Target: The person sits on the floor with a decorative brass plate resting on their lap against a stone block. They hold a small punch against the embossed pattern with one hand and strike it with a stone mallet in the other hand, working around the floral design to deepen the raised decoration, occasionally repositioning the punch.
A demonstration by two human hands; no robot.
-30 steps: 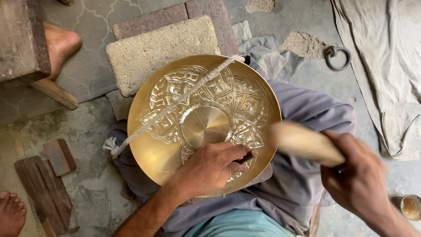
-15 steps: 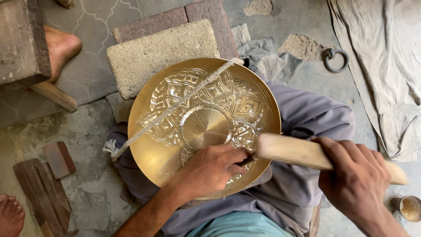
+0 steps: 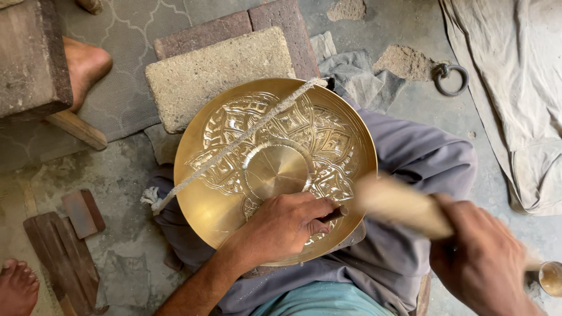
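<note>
Brass plate (image 3: 234, 199), round and embossed with a flower pattern, lies across the person's lap with a rope (image 3: 234, 143) stretched over it. Left hand (image 3: 284, 225) rests on it, fingers closed around a small metal punch (image 3: 335, 213). Right hand (image 3: 480, 263) grips a blurred wooden mallet (image 3: 398, 205). Stone blocks (image 3: 216, 70) sit beyond on the bare concrete floor (image 3: 117, 257), grey cloth (image 3: 515, 88) alongside.
</note>
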